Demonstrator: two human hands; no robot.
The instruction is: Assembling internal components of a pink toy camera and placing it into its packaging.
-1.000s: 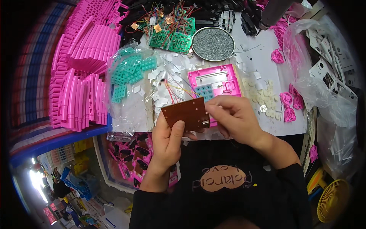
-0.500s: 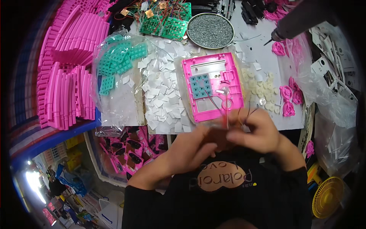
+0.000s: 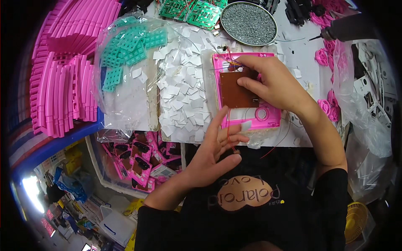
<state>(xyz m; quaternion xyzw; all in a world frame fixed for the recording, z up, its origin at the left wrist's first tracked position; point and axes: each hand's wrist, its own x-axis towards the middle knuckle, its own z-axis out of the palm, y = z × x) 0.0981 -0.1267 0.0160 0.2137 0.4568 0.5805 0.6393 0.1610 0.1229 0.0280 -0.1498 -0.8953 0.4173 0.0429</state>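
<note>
A brown circuit board [image 3: 236, 94] lies over the pink plastic housing [image 3: 274, 119], covering the spot of its rubber keypad. My right hand [image 3: 272, 81] grips the board from the upper right. Its thumb rests on the brown face, and its fingers curl at the top edge near several thin wires. Below the board, my left hand [image 3: 213, 150] is open with fingers spread, one fingertip close to the board's lower left corner. Red wires [image 3: 228, 131] hang past these fingers. A small white piece [image 3: 246, 124] shows at one fingertip; whether it is stuck there I cannot tell.
White paper squares [image 3: 182, 96] spread left of the housing, beside teal rubber keypads [image 3: 134, 46] in clear plastic. A round dish of screws [image 3: 249, 25] and green circuit boards [image 3: 201, 14] stand behind. A dark screwdriver [image 3: 347, 29] juts in from upper right. Pink parts [image 3: 63, 96] are stacked left.
Both hands were together near my chest. My right hand has moved forward with the brown board onto the housing, hiding the keypad; my left hand has opened. The view has shifted slightly.
</note>
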